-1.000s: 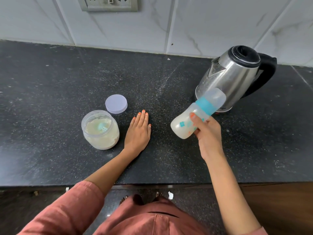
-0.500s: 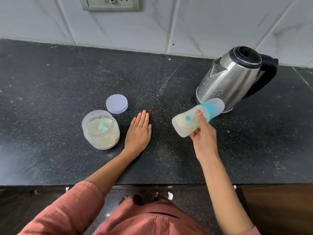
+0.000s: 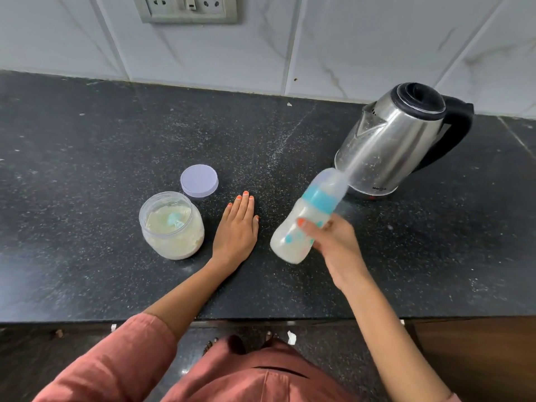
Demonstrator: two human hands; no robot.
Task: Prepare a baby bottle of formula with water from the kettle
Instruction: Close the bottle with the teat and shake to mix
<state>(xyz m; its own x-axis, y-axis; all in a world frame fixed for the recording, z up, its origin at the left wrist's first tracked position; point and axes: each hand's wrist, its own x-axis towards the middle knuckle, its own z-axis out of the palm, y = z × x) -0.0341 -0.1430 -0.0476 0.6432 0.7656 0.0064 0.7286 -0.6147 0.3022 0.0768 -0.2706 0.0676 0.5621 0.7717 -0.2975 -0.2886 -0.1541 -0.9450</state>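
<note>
My right hand point(image 3: 333, 242) grips a capped baby bottle point(image 3: 304, 219) full of milky white liquid, with a teal collar and a clear cap. The bottle is tilted, cap pointing up and right toward the kettle, and it is blurred by motion. A steel kettle point(image 3: 388, 143) with a black lid and handle stands at the back right on the counter. My left hand point(image 3: 236, 227) rests flat, fingers straight, on the black counter point(image 3: 87, 140). Left of it stands an open clear jar point(image 3: 171, 224) of pale formula powder with a teal scoop inside.
The jar's lilac lid point(image 3: 199, 180) lies on the counter just behind the jar. A wall socket plate point(image 3: 185, 8) sits on the tiled wall. The counter's front edge point(image 3: 261, 317) runs below my forearms, with dark floor beneath.
The bottle has swung in my right hand: it was tipped nearly level half a second ago and now its cap points up again. My left hand and the jar have stayed put.
</note>
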